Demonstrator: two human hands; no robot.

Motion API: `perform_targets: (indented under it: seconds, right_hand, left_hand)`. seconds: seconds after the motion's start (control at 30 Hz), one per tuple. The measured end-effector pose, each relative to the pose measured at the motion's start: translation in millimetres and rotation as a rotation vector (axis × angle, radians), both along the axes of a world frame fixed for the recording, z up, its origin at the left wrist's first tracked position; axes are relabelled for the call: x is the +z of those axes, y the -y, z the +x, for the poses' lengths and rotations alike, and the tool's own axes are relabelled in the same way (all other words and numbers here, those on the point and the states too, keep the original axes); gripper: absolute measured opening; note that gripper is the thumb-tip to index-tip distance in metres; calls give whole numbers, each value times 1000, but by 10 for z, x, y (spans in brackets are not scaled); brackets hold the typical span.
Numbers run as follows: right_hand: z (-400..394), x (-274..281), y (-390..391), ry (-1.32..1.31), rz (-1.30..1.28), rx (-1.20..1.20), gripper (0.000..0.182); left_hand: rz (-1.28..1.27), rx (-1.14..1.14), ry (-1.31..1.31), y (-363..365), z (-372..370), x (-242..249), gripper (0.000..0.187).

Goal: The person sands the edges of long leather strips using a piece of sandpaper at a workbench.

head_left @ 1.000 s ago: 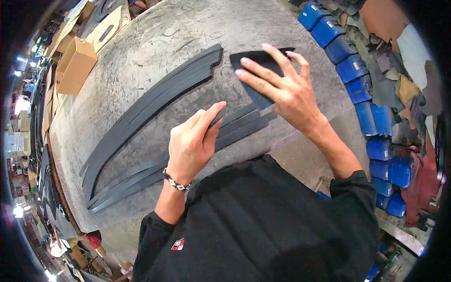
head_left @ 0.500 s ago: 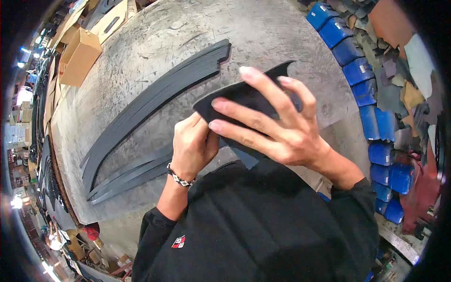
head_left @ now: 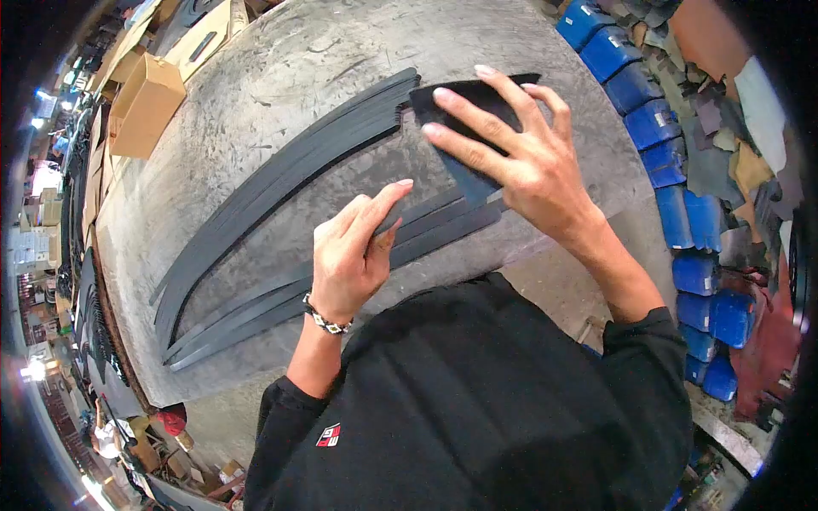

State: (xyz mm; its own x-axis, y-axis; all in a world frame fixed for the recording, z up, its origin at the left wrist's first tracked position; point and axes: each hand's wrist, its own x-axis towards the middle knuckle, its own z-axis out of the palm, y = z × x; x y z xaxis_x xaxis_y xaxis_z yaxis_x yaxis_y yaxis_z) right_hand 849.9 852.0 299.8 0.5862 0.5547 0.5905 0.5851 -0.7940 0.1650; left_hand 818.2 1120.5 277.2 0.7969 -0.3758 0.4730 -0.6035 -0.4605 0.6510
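Note:
My right hand (head_left: pixel 545 166) holds a black, leather-like sheet (head_left: pixel 469 98), its fingers spread over the near face and the thumb hidden behind. A bluish-grey part of the sheet hangs below toward the table. Apart from it, my left hand (head_left: pixel 348 255) is closed with the index finger pointing forward. A small dark edge shows between its thumb and fingers, too little to name. Beyond that hand lies a curved stack of dark strips (head_left: pixel 281 179), its stepped end close to the sheet. Several loose dark strips (head_left: pixel 247 328) pass behind my left hand.
The grey, scuffed table (head_left: pixel 315 43) carries a cardboard box (head_left: pixel 146 106) at its far left. Blue bins (head_left: pixel 635 89) line the right side, beside a heap of leather-like scraps (head_left: pixel 724 153). Another person (head_left: pixel 106 439) stands far off at lower left.
My right hand has carried the black sheet up and away from my body, toward the stack's end. My left hand has come off the sheet, its index finger now extended.

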Motion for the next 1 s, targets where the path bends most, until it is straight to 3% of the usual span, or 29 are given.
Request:
perform_targets:
  seconds: [0.2, 0.3, 0.37, 0.47, 0.53, 0.57, 0.63, 0.73, 0.83, 0.97, 1.0]
  right_hand:
    - [-489, 197, -401, -12, 167, 246, 41]
    - [-131, 62, -160, -22, 59, 59, 41]
    - [-111, 89, -119, -40, 116, 23, 40]
    - [-492, 277, -405, -65, 197, 186, 38]
    - [-434, 215, -367, -79, 188, 166, 39]
    - [-409, 183, -348, -86, 184, 156, 39]
    - [-69, -195, -42, -44, 36, -114, 47]
    - [275, -1246, 750, -180, 70, -518, 71]
    - [272, -2340, 1432, -512, 117, -846, 68]
    - [35, -2281, 1252, -926, 29, -947, 72]
    - [36, -2237, 1173, -878, 153, -894, 70]
  left_hand:
    - [-118, -48, 243, -57, 18, -168, 32]
    - [-122, -5, 157, -14, 1, -142, 39]
    - [-97, -11, 228, -38, 7, -133, 40]
    - [-97, 1, 340, -81, 1, -214, 37]
    - [-87, -2, 361, -77, 26, -219, 34]
    - [-161, -2, 188, -46, 4, -204, 29]
    - [-312, 19, -185, -47, -88, -89, 28]
    - [-418, -20, -295, -118, -52, -29, 37]
    - [-505, -46, -429, -159, -67, 31, 40]
    - [-551, -79, -484, -148, -53, 26, 42]
    - [-556, -82, -500, -148, -44, 26, 42]
